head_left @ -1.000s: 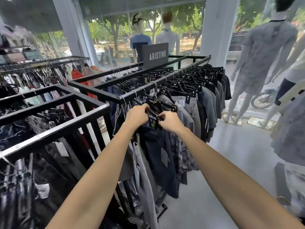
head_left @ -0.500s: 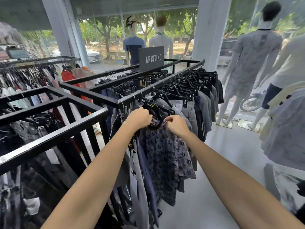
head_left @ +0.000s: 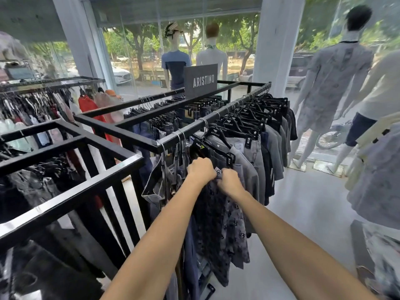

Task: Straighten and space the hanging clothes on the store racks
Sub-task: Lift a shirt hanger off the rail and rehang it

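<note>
Hands meet at 12 o'clock, just under the rack rail (head_left: 216,118). Left hand (head_left: 200,171) & right hand (head_left: 229,181) both pinch the top of the patterned shorts (head_left: 218,219), fingers closed on cloth. Grey shorts (head_left: 249,161) hang at 1 o'clock. Risk: pull too hard & the shorts could slip off the hanger (head_left: 200,148) clips

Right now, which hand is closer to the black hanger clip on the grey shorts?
Right. The right hand sits just below the black hanger clip; the left hand grips the patterned shorts farther to the clip's left.
</note>
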